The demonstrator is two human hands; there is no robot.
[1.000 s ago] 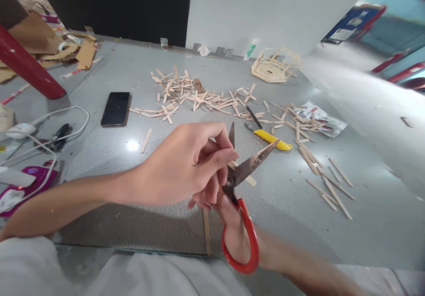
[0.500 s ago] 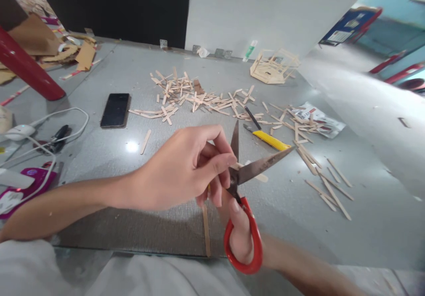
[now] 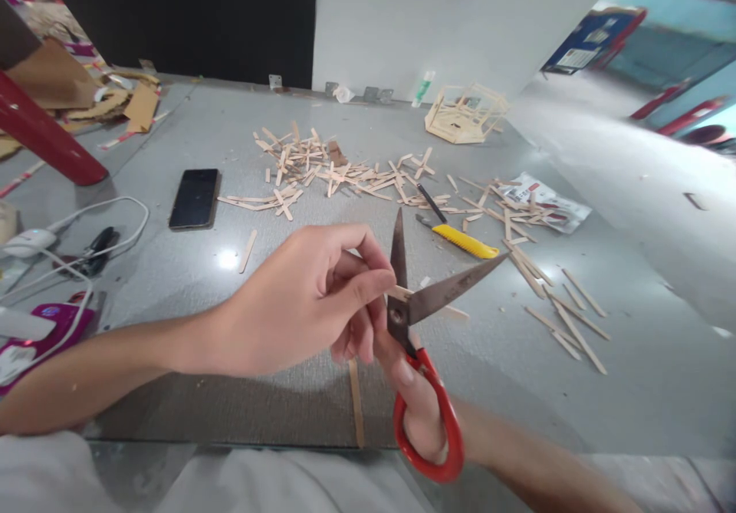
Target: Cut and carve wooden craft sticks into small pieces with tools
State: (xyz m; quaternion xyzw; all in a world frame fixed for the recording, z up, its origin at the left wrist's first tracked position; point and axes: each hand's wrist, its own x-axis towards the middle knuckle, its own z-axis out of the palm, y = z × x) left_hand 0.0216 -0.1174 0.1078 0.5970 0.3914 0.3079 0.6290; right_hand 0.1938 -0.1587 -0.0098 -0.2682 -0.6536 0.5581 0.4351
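Observation:
Between the thumb and fingers of my left hand [image 3: 322,298] is a short wooden stick [image 3: 401,293], its free end lying between the parted blades near the pivot. My right hand [image 3: 422,409] grips red-handled scissors [image 3: 440,291], the thumb through one loop; the other loop is mostly hidden behind my hands. One blade points up and away, the other to the right. Under my hands, a popsicle stick [image 3: 356,406] lies near the table's front edge. Another stick [image 3: 454,312] rests on the table behind the blades.
Loose wooden sticks [image 3: 310,156] are heaped across the middle, and more sticks [image 3: 569,321] lie at right. Beyond the scissors is a yellow cutter [image 3: 465,241]. A phone [image 3: 195,198], white cables [image 3: 129,200] and a purple power strip [image 3: 69,337] lie left. A stick frame [image 3: 460,118] stands at the back.
The stick's end now shows more clearly between the blades. My left hand has shifted slightly left, and the scissors remain spread. The whole view has moved a little.

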